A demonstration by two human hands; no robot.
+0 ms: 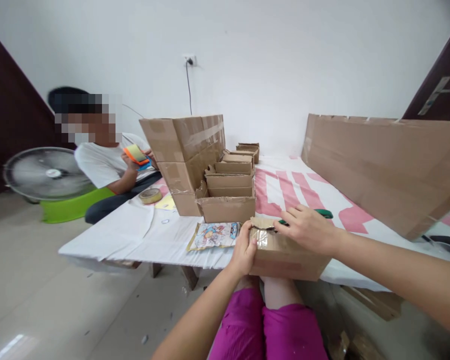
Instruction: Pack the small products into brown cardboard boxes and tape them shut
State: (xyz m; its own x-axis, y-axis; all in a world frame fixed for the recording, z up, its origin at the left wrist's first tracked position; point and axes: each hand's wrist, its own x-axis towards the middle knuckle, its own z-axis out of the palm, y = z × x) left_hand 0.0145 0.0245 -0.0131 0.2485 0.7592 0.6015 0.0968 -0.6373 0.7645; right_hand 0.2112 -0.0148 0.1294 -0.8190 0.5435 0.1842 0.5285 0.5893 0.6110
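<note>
A taped cardboard box (pixel 285 262) rests at the table's near edge, above my knees. My left hand (pixel 244 250) grips its left end, thumb on the taped face and fingers behind. On the box's top, my right hand (pixel 307 230) is closed round a green-handled tool (pixel 324 213), whose handle sticks out behind the hand. The tool's front end is at the torn top edge, mostly hidden by the fingers and cardboard. A colourful printed packet (pixel 213 236) lies just left of the box.
Open cardboard boxes (pixel 228 209) stand in a row beyond the packet, beside stacked closed boxes (pixel 189 145). A tape roll (pixel 150 196) lies at left. A seated person (pixel 108 162) holds an orange and blue tape dispenser. A large cardboard piece (pixel 382 165) stands at right.
</note>
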